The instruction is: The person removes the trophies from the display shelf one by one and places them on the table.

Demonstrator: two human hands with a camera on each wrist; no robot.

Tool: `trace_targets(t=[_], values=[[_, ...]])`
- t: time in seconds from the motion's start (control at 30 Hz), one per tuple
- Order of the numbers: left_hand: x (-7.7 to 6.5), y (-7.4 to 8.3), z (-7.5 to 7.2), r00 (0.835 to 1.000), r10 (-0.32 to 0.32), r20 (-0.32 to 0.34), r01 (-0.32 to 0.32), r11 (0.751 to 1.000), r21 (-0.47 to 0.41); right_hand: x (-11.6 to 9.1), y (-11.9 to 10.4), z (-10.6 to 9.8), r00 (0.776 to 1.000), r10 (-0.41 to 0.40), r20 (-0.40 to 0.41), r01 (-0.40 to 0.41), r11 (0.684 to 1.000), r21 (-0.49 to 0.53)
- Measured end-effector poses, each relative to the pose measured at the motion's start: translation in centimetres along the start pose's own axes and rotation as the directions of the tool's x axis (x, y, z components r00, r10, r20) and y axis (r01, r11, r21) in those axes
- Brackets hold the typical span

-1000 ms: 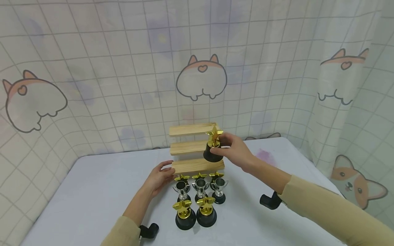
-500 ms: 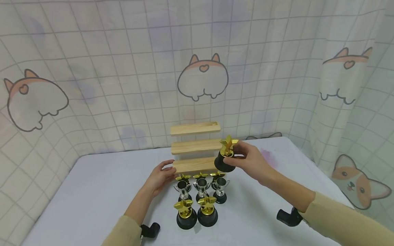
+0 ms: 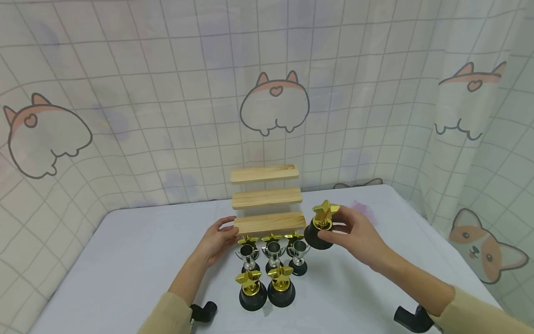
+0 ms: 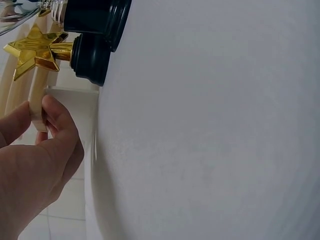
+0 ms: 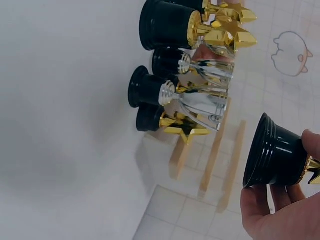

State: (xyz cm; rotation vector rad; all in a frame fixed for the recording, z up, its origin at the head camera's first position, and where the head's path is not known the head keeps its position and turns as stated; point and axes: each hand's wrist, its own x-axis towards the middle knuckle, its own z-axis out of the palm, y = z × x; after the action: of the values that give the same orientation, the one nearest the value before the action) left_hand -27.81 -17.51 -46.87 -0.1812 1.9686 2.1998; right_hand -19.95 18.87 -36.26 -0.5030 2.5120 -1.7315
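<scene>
My right hand (image 3: 363, 239) holds a gold star trophy (image 3: 322, 222) with a black base, raised off the table just right of the lowest shelf step. In the right wrist view its black base (image 5: 275, 152) sits between thumb and fingers. My left hand (image 3: 217, 241) pinches the left end of the lowest board of a three-step wooden display stand (image 3: 269, 223); the left wrist view shows thumb and fingers on the board end (image 4: 38, 100). Before the stand are three gold star trophies, partly hidden by three silver cup trophies (image 3: 273, 250). Two gold star trophies (image 3: 280, 287) stand in front.
A white-covered table (image 3: 137, 260) lies beneath everything. Behind it hangs a grid-patterned curtain (image 3: 175, 106) with cartoon corgis. Black wrist-camera mounts (image 3: 204, 312) project from both wrists.
My right hand has carried the gold star trophy rightward and down, from in front of the boards to beside the stand. My left hand stays at the board end.
</scene>
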Motion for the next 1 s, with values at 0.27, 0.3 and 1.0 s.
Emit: trace_targets(t=[0.27,0.3,1.0], values=[[-0.1,-0.1,0.0,1.000,0.002,-0.005,-0.002,1.000,0.000,-1.5,1.4,-0.1,0.999,0.041,-0.022,-0.041,0.999,-0.013],[0.0,-0.1,0.0,1.000,0.002,-0.006,-0.002,1.000,0.000,-1.6,1.6,-0.1,0.998,0.050,-0.024,-0.051,0.999,-0.015],[0.1,0.0,0.0,1.000,-0.006,0.006,0.006,1.000,-0.012,-3.8,5.7,2.4,0.979,0.194,0.061,-0.199,0.975,0.093]])
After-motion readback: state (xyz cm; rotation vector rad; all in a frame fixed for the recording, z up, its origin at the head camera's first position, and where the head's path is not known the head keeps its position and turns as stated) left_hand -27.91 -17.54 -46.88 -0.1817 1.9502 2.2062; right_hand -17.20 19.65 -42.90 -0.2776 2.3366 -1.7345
